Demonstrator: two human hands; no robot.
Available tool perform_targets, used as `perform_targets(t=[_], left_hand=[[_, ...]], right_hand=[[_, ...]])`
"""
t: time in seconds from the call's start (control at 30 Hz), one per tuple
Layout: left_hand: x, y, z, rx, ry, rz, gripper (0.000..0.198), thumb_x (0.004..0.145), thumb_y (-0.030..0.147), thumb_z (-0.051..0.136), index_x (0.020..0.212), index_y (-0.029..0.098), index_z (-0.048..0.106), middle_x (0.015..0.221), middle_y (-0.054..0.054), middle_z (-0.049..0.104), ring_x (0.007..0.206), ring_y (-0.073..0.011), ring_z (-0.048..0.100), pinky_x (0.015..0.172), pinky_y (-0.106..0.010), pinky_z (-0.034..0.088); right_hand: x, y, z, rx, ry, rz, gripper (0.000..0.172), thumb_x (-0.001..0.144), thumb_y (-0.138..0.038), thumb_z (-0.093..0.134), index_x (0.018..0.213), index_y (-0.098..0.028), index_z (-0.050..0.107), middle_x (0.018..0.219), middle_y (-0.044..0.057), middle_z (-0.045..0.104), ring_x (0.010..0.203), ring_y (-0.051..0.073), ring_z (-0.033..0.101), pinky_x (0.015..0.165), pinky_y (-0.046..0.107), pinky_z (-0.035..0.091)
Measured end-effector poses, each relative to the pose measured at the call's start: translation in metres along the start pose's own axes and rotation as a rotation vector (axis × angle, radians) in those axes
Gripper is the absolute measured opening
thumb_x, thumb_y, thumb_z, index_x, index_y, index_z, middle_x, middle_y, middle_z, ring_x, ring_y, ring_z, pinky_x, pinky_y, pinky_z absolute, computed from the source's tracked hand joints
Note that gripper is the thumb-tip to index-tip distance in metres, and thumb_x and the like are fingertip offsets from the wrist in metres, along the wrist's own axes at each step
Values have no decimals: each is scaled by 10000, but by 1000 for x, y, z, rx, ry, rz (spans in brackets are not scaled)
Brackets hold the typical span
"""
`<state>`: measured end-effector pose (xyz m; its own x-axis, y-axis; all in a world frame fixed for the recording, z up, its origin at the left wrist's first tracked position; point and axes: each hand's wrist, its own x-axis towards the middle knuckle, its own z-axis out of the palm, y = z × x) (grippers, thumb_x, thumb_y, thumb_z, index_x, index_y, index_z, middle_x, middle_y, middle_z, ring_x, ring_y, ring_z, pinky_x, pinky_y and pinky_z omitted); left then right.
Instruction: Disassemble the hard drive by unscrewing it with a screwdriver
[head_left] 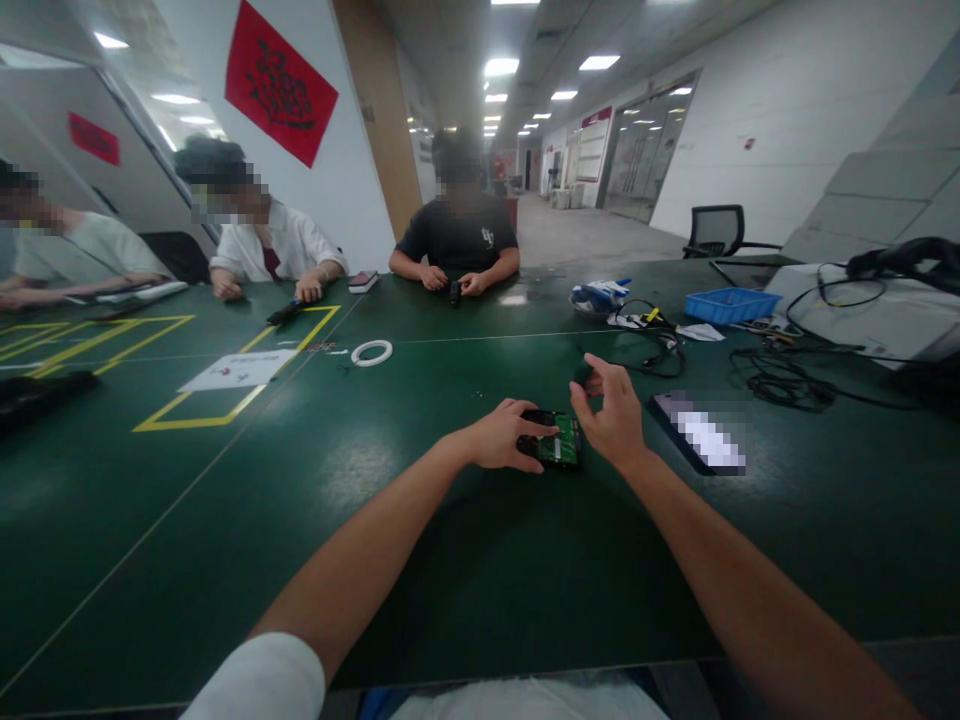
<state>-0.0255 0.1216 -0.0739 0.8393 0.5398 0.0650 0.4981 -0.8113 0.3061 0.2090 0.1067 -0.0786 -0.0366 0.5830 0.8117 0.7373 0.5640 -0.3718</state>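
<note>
A hard drive [568, 440] with its green circuit board facing up lies flat on the green table. My left hand [504, 437] grips it from the left, thumb at the near edge and fingers over the board and far edge. Just beyond its right side, my right hand [611, 415] is raised above the table. Between its thumb and fingertips is a small dark thing [581, 373], too dim against the tabletop to name. A phone [694, 432] with a lit screen lies to the right of my right hand.
A white tape roll [373, 353] and a paper sheet [238, 370] lie to the left. Toward the back right are a blue tray [731, 305], a blue-and-white bundle [600, 296] and tangled black cables [787, 375]. Several people sit across the table, one person [457, 235] straight ahead.
</note>
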Motion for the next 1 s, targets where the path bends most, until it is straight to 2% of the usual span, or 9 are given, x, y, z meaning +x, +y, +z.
perform_targets(t=[0.13, 0.4, 0.57, 0.8, 1.0], left_hand=[[0, 0, 0, -2, -9, -10, 709, 810, 604, 710, 1438, 318, 547, 1505, -137, 385, 1358, -377, 372, 1102, -499, 338], [-1, -1, 0, -21, -13, -23, 709, 808, 603, 710, 1440, 328, 543, 1515, -132, 369, 1355, -382, 367, 1088, -509, 350], [0, -1, 1, -25, -10, -26, 715, 799, 603, 719, 1437, 331, 546, 1511, -131, 376, 1359, -386, 362, 1090, -512, 348], [1, -2, 2, -21, -7, -22, 725, 791, 609, 725, 1435, 329, 548, 1509, -133, 374, 1354, -383, 370, 1089, -510, 349], [1, -2, 3, -18, -6, -23, 714, 799, 607, 718, 1434, 327, 550, 1512, -133, 371, 1352, -383, 375, 1095, -507, 341]], right_hand=[[-1, 3, 3, 46, 35, 34, 502, 935, -301, 575, 1407, -213, 429, 1241, 145, 595, 916, 237, 668, 803, 438, 616], [0, -2, -2, 11, 7, -5, 442, 927, -302, 597, 1355, -238, 506, 1105, 103, 588, 852, 220, 635, 789, 434, 612], [-1, 0, 2, 21, 20, -9, 476, 921, -270, 575, 1378, -221, 454, 1218, 137, 578, 934, 240, 643, 797, 442, 616], [0, 0, -1, 7, 31, -10, 445, 901, -301, 627, 1314, -217, 482, 1146, 122, 561, 798, 205, 620, 764, 440, 616], [1, -1, 0, 40, 46, -24, 436, 913, -249, 579, 1329, -198, 459, 1225, 151, 556, 921, 231, 644, 787, 427, 617]])
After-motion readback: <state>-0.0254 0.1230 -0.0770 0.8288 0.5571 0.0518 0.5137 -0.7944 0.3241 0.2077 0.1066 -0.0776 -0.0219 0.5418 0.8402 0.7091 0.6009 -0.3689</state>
